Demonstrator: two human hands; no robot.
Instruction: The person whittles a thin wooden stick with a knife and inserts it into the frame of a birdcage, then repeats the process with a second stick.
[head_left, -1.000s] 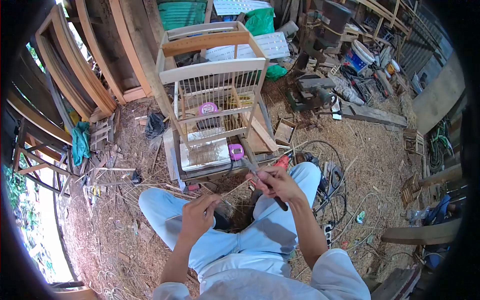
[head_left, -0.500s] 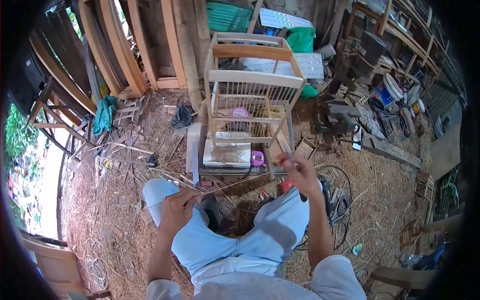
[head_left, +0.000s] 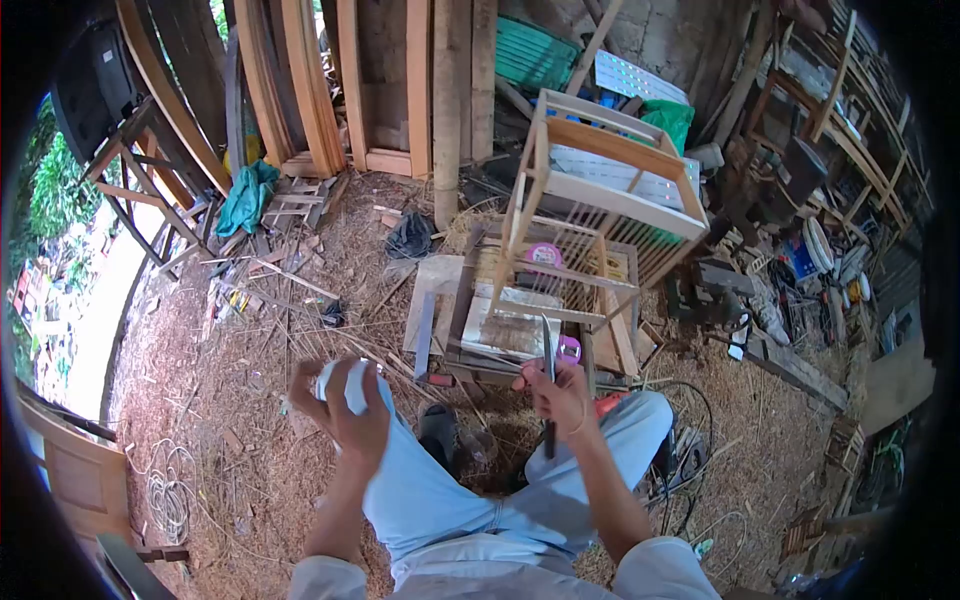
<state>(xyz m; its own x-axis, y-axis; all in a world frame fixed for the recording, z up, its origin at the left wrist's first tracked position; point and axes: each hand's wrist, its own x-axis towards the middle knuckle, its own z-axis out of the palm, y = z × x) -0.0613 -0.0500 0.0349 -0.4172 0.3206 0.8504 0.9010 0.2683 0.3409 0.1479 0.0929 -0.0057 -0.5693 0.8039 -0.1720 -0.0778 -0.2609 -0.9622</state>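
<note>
I sit with my knees apart in light blue trousers. My left hand (head_left: 345, 405) is closed over my left knee, and a thin bamboo stick (head_left: 288, 360), blurred, seems to rise from its fingers. My right hand (head_left: 560, 395) grips a knife (head_left: 547, 350) by its dark handle, with the blade pointing up. Just beyond the knife stands a low wooden workbench (head_left: 432, 300). On it rests an unfinished wooden birdcage (head_left: 610, 195), tilted, with thin bars. Two pink round objects lie there, one inside the cage (head_left: 543, 254) and one at the bench's near edge (head_left: 570, 349).
Wooden frames (head_left: 300, 90) lean against the back wall. A teal cloth (head_left: 245, 195) and a black bag (head_left: 410, 236) lie on the shaving-covered ground. Cables (head_left: 690, 455) trail to my right, and a rope coil (head_left: 165, 490) lies at left. Tools and clutter (head_left: 790, 250) fill the right side.
My left hand has moved left and up over my knee. My right hand has drawn in toward the middle, and the knife blade now stands upright. The view has swung left.
</note>
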